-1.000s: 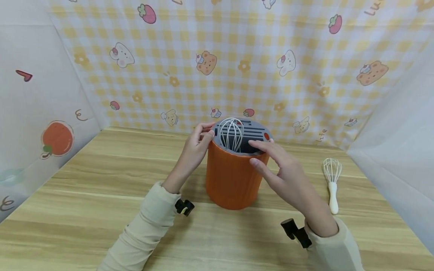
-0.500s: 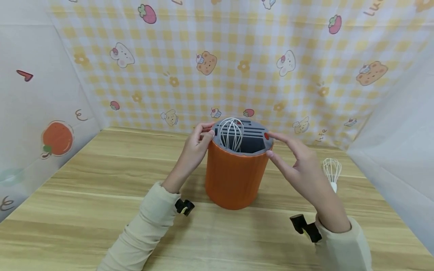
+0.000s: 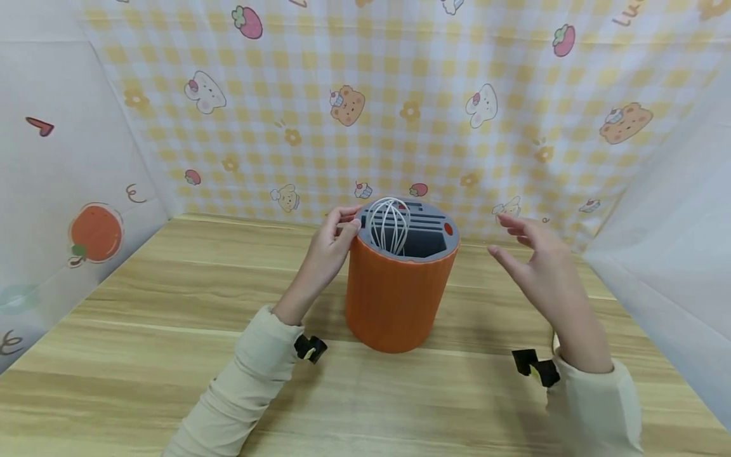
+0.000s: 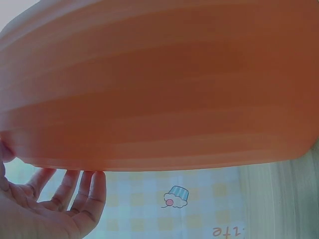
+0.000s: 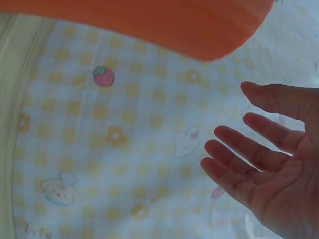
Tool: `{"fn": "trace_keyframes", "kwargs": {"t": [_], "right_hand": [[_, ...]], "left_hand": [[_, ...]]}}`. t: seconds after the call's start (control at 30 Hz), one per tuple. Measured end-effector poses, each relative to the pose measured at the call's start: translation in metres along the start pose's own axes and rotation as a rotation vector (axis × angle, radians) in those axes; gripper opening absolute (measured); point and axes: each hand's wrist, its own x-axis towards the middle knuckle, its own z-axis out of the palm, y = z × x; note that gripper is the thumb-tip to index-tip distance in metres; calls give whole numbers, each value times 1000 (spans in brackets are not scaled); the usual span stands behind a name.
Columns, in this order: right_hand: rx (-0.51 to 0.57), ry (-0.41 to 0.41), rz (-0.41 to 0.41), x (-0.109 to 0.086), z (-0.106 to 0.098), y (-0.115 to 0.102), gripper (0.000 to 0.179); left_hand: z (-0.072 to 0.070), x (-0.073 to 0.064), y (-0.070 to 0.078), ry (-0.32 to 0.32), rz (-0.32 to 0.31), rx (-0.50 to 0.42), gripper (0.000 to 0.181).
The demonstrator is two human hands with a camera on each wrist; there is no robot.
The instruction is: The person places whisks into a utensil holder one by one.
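An orange utensil holder (image 3: 396,301) with a grey slotted top stands upright on the table. White whisk wires (image 3: 390,225) rise from its front compartment at the left; the rest of that whisk is hidden inside. My left hand (image 3: 328,251) holds the holder at its upper left, thumb at the rim. In the left wrist view, the fingertips (image 4: 97,177) rest against the orange side wall. My right hand (image 3: 539,263) is raised to the right of the holder, apart from it, fingers loosely extended and holding nothing, as the right wrist view also shows.
A second whisk lies on the table at the right, almost wholly hidden by my right forearm (image 3: 582,333). Behind the wooden table (image 3: 188,279) hangs a yellow checked cloth (image 3: 400,139). White cloth walls stand at both sides.
My right hand has moved right, from over the holder's front compartment past its right rim and away, covering the second whisk. The left hand and holder stay in place.
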Motion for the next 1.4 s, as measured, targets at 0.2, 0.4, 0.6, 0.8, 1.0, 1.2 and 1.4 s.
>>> {"fn": "trace_keyframes", "kwargs": {"t": [0.2, 0.4, 0.6, 0.8, 1.0, 1.2, 1.4], "right_hand": [[-25, -60, 149, 1, -9, 27, 47], [-120, -101, 261, -2, -19, 53, 48], [-175, -228, 420, -5, -23, 78, 56], [-195, -449, 577, -9, -26, 103, 70], [-194, -506, 634, -18, -28, 126, 75], [-223, -608, 678, -24, -29, 146, 77], [-110, -667, 772, -32, -23, 161, 72]], "left_hand": [[0, -1, 0, -2, -17, 2, 35], [-1, -1, 1, -1, -12, -8, 36], [-1, -1, 0, -6, -10, -10, 36], [-1, -1, 0, -3, -14, -6, 35], [0, -1, -1, 0, -6, -11, 36], [-1, -1, 0, -1, -8, -35, 36], [0, 0, 0, -4, -10, -40, 36]]}}
